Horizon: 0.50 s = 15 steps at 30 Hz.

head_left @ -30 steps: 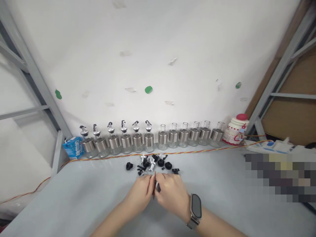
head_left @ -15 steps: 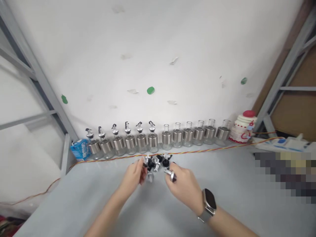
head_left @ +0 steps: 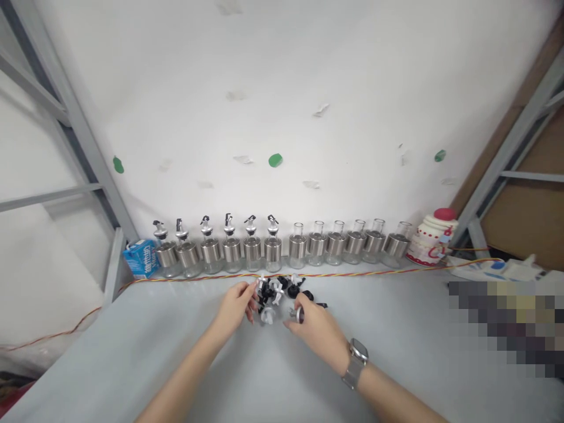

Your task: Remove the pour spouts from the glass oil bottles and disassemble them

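A heap of silver and black bottle pourers (head_left: 277,289) lies on the grey table between my hands. My left hand (head_left: 237,304) is at the heap's left edge, fingers loosely bent and apart; no pourer shows clearly in its grasp. My right hand (head_left: 318,326), with a watch on the wrist, holds one pourer (head_left: 300,315) by thumb and fingers, its silver end pointing left. The fingers hide part of that pourer. Behind stands a row of glass bottles with steel sleeves: those on the left carry pourers (head_left: 250,224), those on the right have bare necks (head_left: 339,227).
A blue carton (head_left: 141,259) stands at the row's left end, and a white jar with a red lid (head_left: 432,238) at its right end. A red-yellow twisted wire (head_left: 348,274) runs in front of the bottles. A white power strip (head_left: 497,269) lies far right.
My right hand has turned slightly, the pourer in it now pointing more to the left. My left hand's fingers have shifted slightly at the heap. The camera view has tilted a little.
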### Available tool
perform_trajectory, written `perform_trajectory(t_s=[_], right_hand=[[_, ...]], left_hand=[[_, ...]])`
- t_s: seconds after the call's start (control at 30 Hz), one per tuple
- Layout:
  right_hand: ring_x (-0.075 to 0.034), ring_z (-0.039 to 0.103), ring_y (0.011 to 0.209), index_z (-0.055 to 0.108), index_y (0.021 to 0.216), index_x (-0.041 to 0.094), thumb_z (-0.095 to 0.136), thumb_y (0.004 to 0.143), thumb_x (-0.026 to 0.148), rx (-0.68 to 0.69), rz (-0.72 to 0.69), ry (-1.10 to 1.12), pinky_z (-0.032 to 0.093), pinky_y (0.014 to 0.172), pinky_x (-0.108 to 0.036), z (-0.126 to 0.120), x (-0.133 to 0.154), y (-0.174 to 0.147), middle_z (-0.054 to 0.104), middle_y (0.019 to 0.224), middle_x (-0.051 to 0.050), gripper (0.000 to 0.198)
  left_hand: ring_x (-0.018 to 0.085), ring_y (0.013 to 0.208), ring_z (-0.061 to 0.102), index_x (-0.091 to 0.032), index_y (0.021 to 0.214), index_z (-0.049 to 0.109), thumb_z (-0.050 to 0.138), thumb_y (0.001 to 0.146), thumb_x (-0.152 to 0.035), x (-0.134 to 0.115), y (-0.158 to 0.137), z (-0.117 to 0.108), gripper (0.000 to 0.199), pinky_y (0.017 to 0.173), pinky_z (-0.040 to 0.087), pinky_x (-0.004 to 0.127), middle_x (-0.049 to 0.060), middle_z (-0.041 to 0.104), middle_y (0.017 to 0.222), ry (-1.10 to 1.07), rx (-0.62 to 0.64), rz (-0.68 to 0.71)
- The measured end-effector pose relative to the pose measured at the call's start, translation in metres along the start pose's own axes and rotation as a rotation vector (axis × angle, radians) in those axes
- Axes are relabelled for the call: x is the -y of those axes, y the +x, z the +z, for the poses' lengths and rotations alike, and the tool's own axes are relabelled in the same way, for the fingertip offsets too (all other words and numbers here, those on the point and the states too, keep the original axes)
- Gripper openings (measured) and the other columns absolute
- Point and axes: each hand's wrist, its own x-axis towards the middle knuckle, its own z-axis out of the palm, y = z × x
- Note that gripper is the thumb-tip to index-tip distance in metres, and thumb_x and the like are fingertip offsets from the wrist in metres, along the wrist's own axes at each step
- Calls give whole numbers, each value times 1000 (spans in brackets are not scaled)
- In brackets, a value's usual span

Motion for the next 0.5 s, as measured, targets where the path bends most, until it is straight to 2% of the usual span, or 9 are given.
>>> perform_trajectory(t_s=[0.13,0.2,0.3,0.37,0.5], right_hand=[[-14,54,65,45,101,20,63,62,25,-93,-32,227,39,57,-22,10,-6,5,54,83,-1,43],[-13,53,64,39,111,18,58,65,19,-158,-47,332,42,59,-24,14,-8,8,51,90,-4,50],[-12,51,61,37,115,18,48,72,16,-232,-88,396,44,60,-27,13,-9,10,47,96,-7,44],[-12,52,62,41,110,19,45,74,17,-252,-113,360,44,63,-28,9,-8,9,48,95,-6,36],[-15,52,61,52,90,21,43,78,27,-170,-138,270,42,58,-26,4,-4,5,55,77,-1,16]], left_hand=[[7,30,45,-15,69,48,41,74,-50,-4,-4,-6,36,30,29,16,-7,48,41,-35,-19,20],[7,30,44,-15,68,49,42,74,-49,-2,-4,-7,35,31,30,16,-7,47,41,-51,-22,22],[7,29,42,-15,65,48,44,72,-49,4,-1,-8,35,31,30,17,-8,44,39,-81,-25,22],[6,28,39,-16,62,47,47,71,-49,6,0,-9,35,31,27,17,-9,41,37,-113,-21,14],[4,29,34,-17,59,42,49,70,-51,-2,-6,-15,37,31,19,15,-10,33,37,-223,67,-23]])
